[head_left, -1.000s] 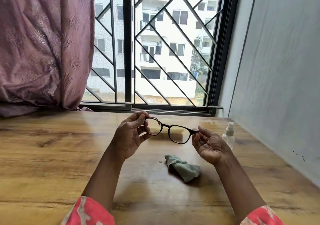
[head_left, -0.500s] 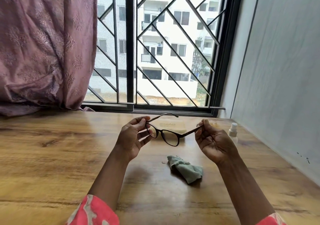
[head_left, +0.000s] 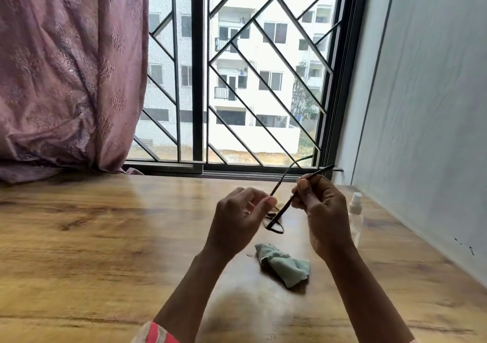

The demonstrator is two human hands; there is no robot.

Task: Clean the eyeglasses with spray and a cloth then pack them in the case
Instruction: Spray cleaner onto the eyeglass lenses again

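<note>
The dark thin-framed eyeglasses (head_left: 275, 217) hang above the wooden table (head_left: 105, 237), lenses down. The left hand (head_left: 237, 224) pinches one temple; the right hand (head_left: 320, 211) is closed on the other. Support the frame by its temples, keeping fingers off the lenses. The crumpled pale-green cloth (head_left: 286, 265) lies nearer; the clear spray bottle (head_left: 355, 216) stands right.

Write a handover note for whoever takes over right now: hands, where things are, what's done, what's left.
Left hand: pinching the dark thin-framed eyeglasses at the front.
Right hand: gripping one temple arm; glasses are held above the wooden table, temples pointing toward the window.
Crumpled pale green cloth: on the table beneath the hands.
Small clear spray bottle: upright, right of the right hand.
Case: not in view.
Done: cannot tell whether spraying or wiping has happened.
Left: packing.
</note>
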